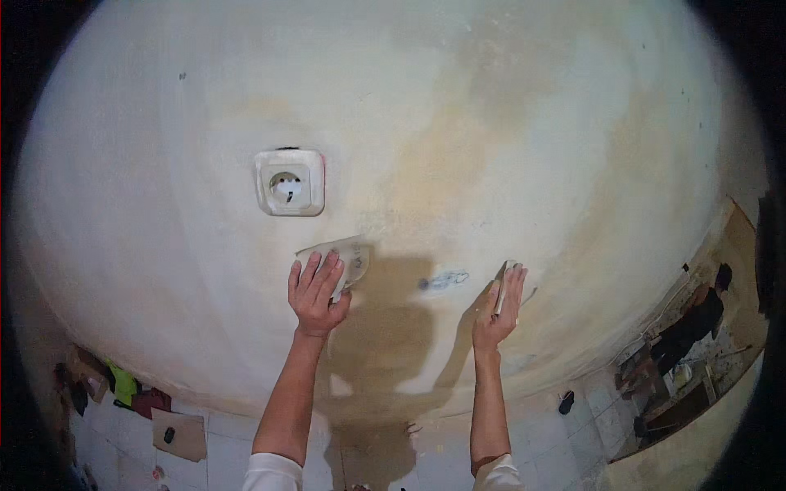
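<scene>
My left hand (316, 304) presses a grey-beige sheet of sandpaper (355, 259) against the wall (393, 98), fingers laid over it and thumb at its lower edge. The sheet's right part, with dark print on its back, sticks out past the fingers. Above that hand is a white wall socket (304, 200) in a square frame. Farther right, my right hand (494, 326) is turned more edge-on, with a folded piece of sandpaper (502, 296) between thumb and fingers at the wall. A bluish scuffed mark (446, 281) lies between the hands, beside my shadow.
A person in dark clothes (694, 323) is at the far right near wooden boards and clutter. On the tiled floor (229, 434) lie a cardboard piece (190, 434) with a small dark object, a bright green item (121, 382) and a black shoe (566, 402).
</scene>
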Available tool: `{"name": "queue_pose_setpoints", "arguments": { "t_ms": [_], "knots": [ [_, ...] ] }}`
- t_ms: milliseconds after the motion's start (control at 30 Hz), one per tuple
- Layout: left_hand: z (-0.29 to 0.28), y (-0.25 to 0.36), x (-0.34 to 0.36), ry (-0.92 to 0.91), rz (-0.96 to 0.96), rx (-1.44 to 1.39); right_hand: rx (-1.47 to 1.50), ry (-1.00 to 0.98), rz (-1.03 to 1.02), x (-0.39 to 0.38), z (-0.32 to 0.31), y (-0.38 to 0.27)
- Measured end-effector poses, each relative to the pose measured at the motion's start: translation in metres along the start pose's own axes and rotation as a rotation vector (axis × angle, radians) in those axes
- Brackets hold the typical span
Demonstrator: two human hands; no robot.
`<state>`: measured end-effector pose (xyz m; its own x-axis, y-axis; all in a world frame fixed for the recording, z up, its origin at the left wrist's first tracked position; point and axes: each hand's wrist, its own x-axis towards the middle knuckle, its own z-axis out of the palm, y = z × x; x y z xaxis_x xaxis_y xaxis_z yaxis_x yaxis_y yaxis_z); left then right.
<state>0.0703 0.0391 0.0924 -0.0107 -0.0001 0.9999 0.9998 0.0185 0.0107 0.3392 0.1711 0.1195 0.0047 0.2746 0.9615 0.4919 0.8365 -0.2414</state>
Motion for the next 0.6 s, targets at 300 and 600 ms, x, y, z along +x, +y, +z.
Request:
{"name": "queue_pose_setpoints", "arguments": {
  "t_ms": [300,600],
  "knots": [
    [-0.006,-0.001,-0.003,-0.051,-0.039,0.042,-0.111,-0.070,-0.017,-0.006,0.003,-0.004],
    [-0.004,-0.002,0.000,-0.068,-0.024,0.034,-0.210,-0.136,-0.116,-0.003,0.001,0.010]
  ]
}}
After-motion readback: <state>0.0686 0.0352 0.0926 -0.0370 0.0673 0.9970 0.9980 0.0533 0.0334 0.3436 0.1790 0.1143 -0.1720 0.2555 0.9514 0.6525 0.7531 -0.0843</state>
